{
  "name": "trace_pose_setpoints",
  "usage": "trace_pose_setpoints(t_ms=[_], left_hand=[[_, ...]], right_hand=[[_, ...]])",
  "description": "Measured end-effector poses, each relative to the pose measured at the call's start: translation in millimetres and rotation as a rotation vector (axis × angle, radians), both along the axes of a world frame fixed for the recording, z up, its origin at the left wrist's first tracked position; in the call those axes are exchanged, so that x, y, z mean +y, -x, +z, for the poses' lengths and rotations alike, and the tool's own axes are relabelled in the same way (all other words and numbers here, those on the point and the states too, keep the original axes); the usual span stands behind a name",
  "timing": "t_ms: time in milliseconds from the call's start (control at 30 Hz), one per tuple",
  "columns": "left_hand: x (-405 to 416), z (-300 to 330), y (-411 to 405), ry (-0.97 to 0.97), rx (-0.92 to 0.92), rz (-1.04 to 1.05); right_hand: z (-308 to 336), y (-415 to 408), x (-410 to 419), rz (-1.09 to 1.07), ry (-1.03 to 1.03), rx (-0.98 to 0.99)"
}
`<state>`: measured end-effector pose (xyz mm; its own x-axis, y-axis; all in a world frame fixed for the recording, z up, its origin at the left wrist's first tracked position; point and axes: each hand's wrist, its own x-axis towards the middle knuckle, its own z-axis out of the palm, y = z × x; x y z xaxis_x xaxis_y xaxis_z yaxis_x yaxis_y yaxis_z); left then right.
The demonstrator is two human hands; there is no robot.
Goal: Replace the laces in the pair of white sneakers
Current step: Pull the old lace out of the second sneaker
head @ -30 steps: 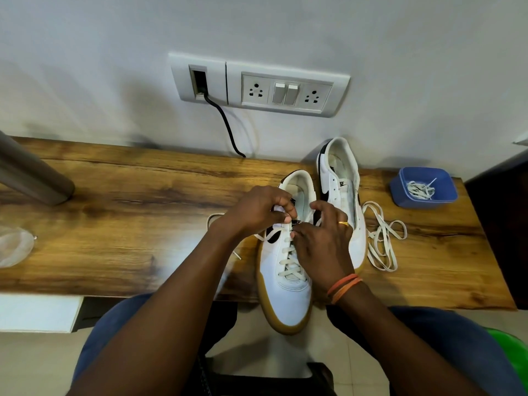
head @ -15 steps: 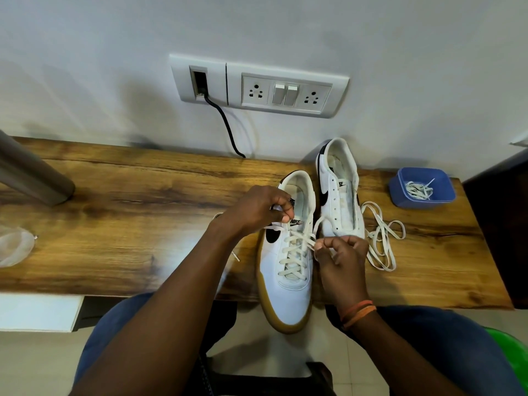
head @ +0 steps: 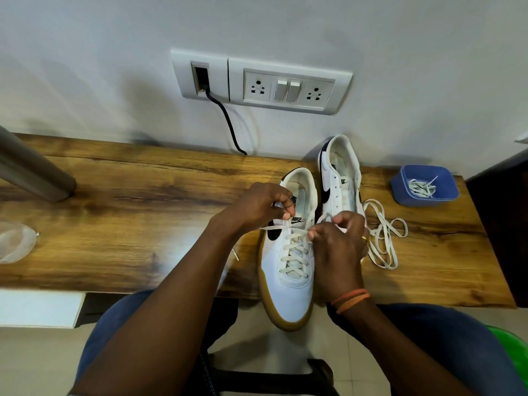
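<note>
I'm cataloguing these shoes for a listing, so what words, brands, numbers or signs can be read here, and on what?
"NIKE" with a swoosh: tongue label of the near sneaker.
"KE", the rest hidden: tongue label of the far sneaker, probably the same brand word.
Black swoosh, no lettering: side of the far sneaker.
Switch panel: no readable markings.
No numbers can be read anywhere.

A: Near sneaker [head: 288, 281]? 
B: White, gum sole, black swoosh. Toe at 6 o'clock, hanging past the counter [head: 128, 212] edge. Cream lace [head: 294, 252] crossed up most eyelets; ends run out at 9 and 3 o'clock.

A: Second sneaker [head: 340, 172]? 
B: Same make, at 1 o'clock from the first, just beside it, heel toward the wall. Eyelets bare.

A: Spare lace [head: 383, 232]? 
B: Loose cream loops on the counter, at 3 o'clock of the pair.
</note>
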<state>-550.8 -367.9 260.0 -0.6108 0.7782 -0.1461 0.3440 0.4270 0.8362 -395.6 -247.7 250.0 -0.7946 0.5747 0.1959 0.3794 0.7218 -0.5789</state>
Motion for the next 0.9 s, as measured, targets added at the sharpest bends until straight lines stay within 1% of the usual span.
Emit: trace_pose_setpoints(t_ms=[67, 133, 167, 267, 367, 433, 533, 600, 700, 833, 900], left_hand=[[-0.4, -0.5, 1.0, -0.004, 0.008, -0.013], [-0.4, -0.3, 0.7, -0.007, 0.003, -0.021], [-0.5, -0.1, 0.2, -0.008, -0.003, -0.02], [0.5, 0.1, 0.2, -0.012, 0.011, -0.023], [1.5, -1.5, -0.1, -0.009, 0.021, -0.02], [0.9, -2.3, -0.2, -0.012, 0.03, -0.019], [0.8, -2.1, 0.7, -0.014, 0.03, -0.026], [0.7, -1.8, 1.4, -0.009, 0.001, -0.012], [0.5, -1.8, 1.9, -0.003, -0.022, 0.001], [1.7, -2.6, 3.1, 0.001, -0.018, 0.001], [2.1, -3.4, 3.9, 0.006, -0.01, -0.003]], right_hand=[[3.3, -11.0, 7.2, -0.057, 0.063, 0.019], [6.7, -19.2, 12.3, -0.065, 0.09, -0.017], [8.5, -21.2, 12.2, -0.048, 0.062, -0.046], [10.8, -14.8, 4.3, 0.067, -0.141, -0.107], [7.8, 4.5, -5.6, 0.144, -0.234, -0.171], [4.5, 13.3, -8.0, 0.137, -0.214, -0.183], [5.6, 8.9, -5.5, 0.112, -0.156, -0.118], [11.9, 0.2, 2.3, 0.043, -0.118, -0.091], [24.5, -17.5, 22.0, -0.034, -0.038, -0.129], [33.0, -40.6, 32.9, 0.049, -0.077, -0.147], [31.5, -36.0, 28.5, 0.11, -0.107, -0.125]])
